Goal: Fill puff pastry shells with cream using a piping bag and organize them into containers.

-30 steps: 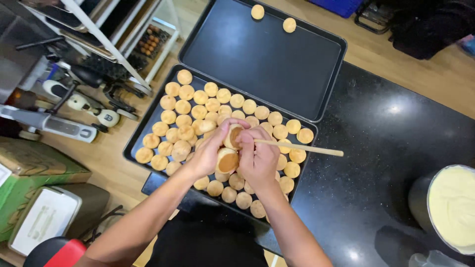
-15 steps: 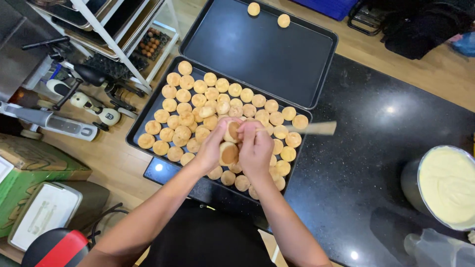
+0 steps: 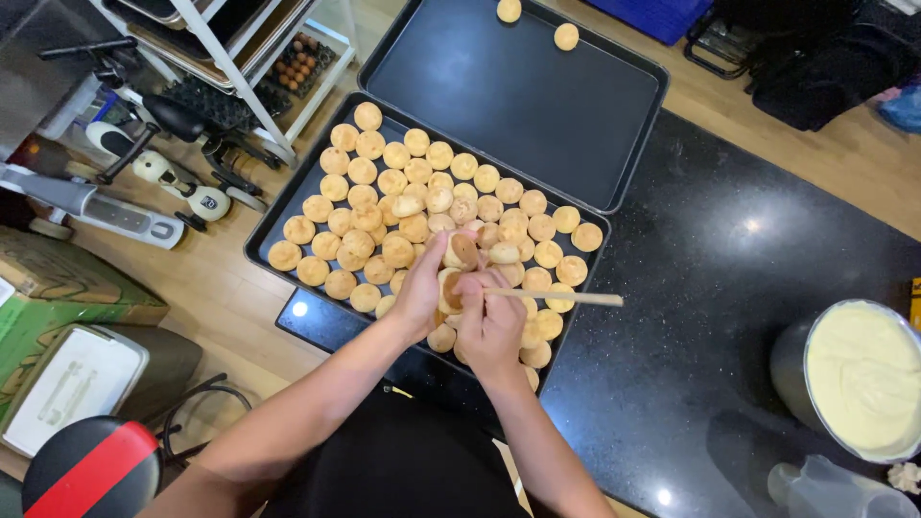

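My left grip (image 3: 422, 288) clamps a golden pastry shell (image 3: 449, 288) over the crowded baking tray (image 3: 278, 216) — my right grip (image 3: 489, 321) pinches a wooden stick (image 3: 561, 298). The black stone table (image 3: 729, 288) carries an emptier tray (image 3: 518, 96) and a cream pot (image 3: 859, 379); wooden floor (image 3: 211, 297) lies beside.

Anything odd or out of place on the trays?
Nothing spilled or damaged. Only oddity: two puffs sit alone at the far edge of the otherwise bare back tray, while the front tray is packed.
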